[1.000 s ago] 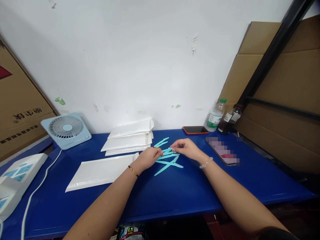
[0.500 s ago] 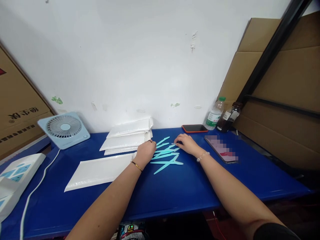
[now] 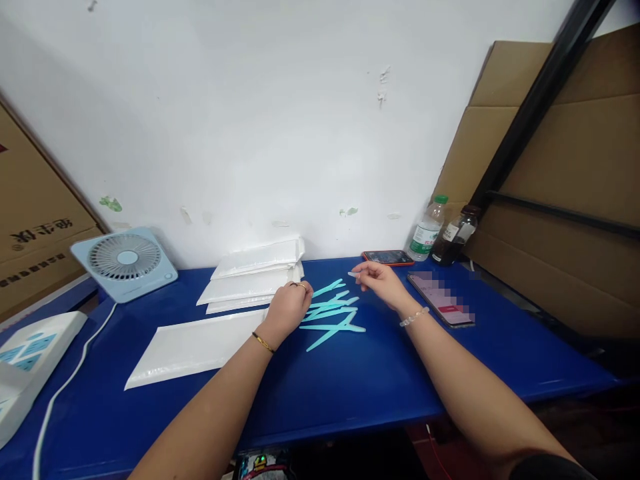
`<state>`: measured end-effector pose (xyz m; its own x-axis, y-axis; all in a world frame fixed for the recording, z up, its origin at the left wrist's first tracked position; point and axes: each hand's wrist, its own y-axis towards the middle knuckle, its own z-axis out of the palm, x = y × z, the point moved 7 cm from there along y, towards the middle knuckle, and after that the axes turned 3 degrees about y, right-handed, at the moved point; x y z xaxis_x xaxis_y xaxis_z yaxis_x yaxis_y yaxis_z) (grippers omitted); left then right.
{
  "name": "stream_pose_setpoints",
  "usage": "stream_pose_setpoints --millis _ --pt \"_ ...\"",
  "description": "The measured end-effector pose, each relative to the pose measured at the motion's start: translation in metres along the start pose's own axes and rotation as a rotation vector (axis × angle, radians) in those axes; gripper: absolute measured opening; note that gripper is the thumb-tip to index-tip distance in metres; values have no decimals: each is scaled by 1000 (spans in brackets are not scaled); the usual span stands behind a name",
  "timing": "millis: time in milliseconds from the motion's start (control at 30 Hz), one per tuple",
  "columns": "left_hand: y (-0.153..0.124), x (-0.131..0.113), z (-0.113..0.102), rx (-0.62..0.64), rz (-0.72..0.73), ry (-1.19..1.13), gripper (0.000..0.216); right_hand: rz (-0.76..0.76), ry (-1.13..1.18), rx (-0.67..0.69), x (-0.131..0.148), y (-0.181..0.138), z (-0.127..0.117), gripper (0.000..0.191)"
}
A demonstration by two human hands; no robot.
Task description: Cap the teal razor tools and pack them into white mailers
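Note:
Several slim, tapered turquoise sticks (image 3: 334,327), which look like eyebrow razors, lie crossed in a loose heap on the blue table (image 3: 350,387). My left hand (image 3: 290,305) is closed at the left side of this heap, its fingertips curled down; what they grip, if anything, is hidden. To the right and a little above the heap, my right hand (image 3: 380,283) pinches a small pale piece (image 3: 353,274) between thumb and finger. White padded envelopes (image 3: 200,343) lie left of my left hand, one in front and a stack (image 3: 245,283) behind.
A small blue fan (image 3: 127,260) with a white cable stands at the left, near a white device (image 3: 35,360). Toward the right are an orange-edged phone (image 3: 389,257), another phone (image 3: 443,300), a water bottle (image 3: 427,230) and a dark drink bottle (image 3: 453,240). Cardboard (image 3: 565,187) leans behind.
My right hand has lifted off the heap, up and to the right, with the small pale piece in its fingers. My left hand has shifted slightly left. The orange-edged phone's screen has lit up.

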<state>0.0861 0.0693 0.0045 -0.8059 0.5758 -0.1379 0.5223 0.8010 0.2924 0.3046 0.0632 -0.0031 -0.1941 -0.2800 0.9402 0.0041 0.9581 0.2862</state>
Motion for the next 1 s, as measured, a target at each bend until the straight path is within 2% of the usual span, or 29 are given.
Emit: stream_pose_setpoints --millis 100,300,400,600,800,1000 --pt "-2 5 0 12 -30 -67 23 54 135 3 0 -1 4 31" --pt "-2 6 0 11 -26 -110 22 70 187 15 -5 -1 5 26" --pt "-2 6 0 9 -14 -137 22 42 118 71 -4 -2 9 31" --pt "-1 12 3 -24 -16 -155 20 -24 -94 118 2 -6 15 28" --pt "-1 10 3 9 -20 -159 20 -34 -144 133 6 -7 20 29" --pt "-2 0 -1 42 -7 -160 21 -9 -98 174 1 -9 30 29"
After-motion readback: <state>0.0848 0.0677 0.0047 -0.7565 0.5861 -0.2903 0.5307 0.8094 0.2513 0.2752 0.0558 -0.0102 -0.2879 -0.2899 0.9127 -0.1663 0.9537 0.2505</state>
